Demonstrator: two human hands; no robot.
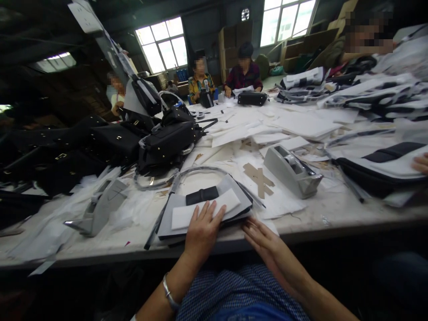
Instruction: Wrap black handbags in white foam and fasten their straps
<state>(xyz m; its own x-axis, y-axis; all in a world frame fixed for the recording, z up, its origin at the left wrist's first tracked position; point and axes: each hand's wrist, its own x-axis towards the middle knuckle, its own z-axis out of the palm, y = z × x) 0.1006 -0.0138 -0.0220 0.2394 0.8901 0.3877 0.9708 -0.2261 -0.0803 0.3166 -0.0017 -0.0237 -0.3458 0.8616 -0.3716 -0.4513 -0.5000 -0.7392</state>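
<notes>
A black handbag [248, 205] lies flat at the table's front edge, a wrapped handle arching behind it. On top of it rest a pale grey sheet [166, 224], a white padding strip [180, 216] and a small black strap piece [202, 195]. My left hand [203, 229] presses flat on the padding strip, fingers stretched out. At the bag's right front corner is my right hand [262, 238], its fingers straight and near or touching the edge; I cannot tell which. Nothing shows in its grasp.
Grey tape dispensers stand left [107, 206] and right [290, 171] of the bag. Black bags [167, 140] pile up at the left. White paper sheets [306, 122] and cardboard strips [259, 178] litter the table [337, 220]. Another person's hand [420, 163] rests by a bag at right; several people sit beyond.
</notes>
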